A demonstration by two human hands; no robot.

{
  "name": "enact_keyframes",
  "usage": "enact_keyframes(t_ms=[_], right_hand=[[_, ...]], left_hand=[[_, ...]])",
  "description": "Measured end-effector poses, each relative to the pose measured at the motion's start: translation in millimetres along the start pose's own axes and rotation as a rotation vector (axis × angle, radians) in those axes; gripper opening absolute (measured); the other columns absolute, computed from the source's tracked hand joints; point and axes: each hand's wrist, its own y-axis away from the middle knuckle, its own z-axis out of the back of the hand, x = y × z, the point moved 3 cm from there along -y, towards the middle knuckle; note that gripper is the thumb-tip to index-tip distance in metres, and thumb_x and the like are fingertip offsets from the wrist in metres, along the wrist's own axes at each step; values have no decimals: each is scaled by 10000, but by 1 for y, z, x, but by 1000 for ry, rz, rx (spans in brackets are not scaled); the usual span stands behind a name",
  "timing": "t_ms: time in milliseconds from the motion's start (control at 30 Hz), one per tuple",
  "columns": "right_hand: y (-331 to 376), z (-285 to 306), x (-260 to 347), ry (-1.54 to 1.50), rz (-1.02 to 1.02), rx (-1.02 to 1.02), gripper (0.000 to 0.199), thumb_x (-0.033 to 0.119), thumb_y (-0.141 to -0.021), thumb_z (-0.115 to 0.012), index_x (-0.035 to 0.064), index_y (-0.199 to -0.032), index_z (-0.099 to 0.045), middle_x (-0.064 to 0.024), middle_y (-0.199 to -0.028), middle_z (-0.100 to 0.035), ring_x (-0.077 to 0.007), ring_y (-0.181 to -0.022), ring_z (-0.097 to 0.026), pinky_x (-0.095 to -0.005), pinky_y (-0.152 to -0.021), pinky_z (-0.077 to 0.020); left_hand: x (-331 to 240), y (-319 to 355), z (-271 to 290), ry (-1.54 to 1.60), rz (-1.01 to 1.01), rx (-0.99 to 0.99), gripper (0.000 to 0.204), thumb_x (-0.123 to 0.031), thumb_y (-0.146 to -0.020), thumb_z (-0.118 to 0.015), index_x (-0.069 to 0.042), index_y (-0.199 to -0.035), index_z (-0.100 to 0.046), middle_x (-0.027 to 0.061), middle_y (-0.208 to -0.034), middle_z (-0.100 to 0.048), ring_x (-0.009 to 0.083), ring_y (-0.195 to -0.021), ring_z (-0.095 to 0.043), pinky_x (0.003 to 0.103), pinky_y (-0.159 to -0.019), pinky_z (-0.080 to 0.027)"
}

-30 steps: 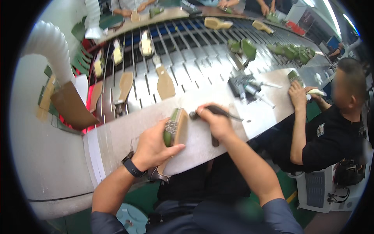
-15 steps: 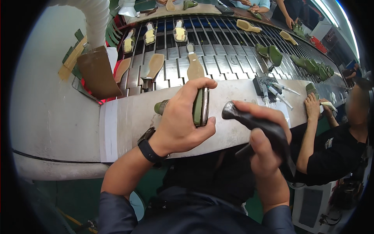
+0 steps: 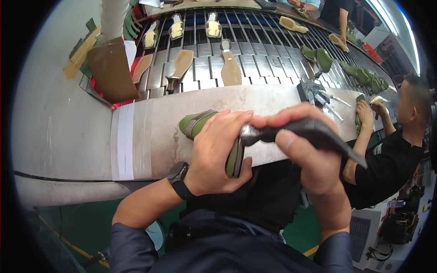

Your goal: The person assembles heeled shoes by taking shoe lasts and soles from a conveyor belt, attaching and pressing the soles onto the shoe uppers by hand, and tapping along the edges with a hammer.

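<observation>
Green shoe w/ dark grey band (image 3: 187, 123) is in the L hand (image 3: 214, 146), over the near part of the pale, scuffed bench (image 3: 268, 98). Banded rounded end sticks out past the knuckles, above the bench; other visible bit, a green side w/ dark rim, shows btwn fingers & thumb, over the bench's near edge. Middle hidden under the palm; can't tell toe from heel. L grip: fingers curved over the top, thumb underneath, clamping the shoe btwn them. Black-strapped watch (image 3: 180, 180) on that wrist.

R hand (image 3: 316, 168) has a dark metal hammer-like tool (image 3: 314, 131) pinched btwn thumb (below) & fingers (along top), abv the bench's near edge. Its rounded, shiny face is right at the shoe's dark rim, next to L fingertips; actual contact n/a to tell. Flat tapered end points away from the shoe.

Beyond bench: slatted metal conveyor (image 3: 261, 66) w/ tan sole-shaped pieces (image 3: 231, 70) and green shoes (image 3: 323, 59). On bench's far R part: black block (image 3: 307, 93) w/ clear syringes (image 3: 334, 98). At bench's R end: co-worker in black shirt (image 3: 387, 152), both hands busy w/ another green shoe.
</observation>
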Motion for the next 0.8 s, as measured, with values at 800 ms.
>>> enact_keyframes(t_ms=[800], right_hand=[[85, -23, -154, -426, -293, -284, 323, 122, -969, -602, -114, -1184, -651, -262, -1168, -748, -269, -1044, -744, -376, -924, -609]], left_hand=[[23, 126, -24, -480, 81, 22, 678, -395, -997, -684, -47, -1515, -418, 245, -1536, -520, 411, -1441, -514, 645, -1234, -246]])
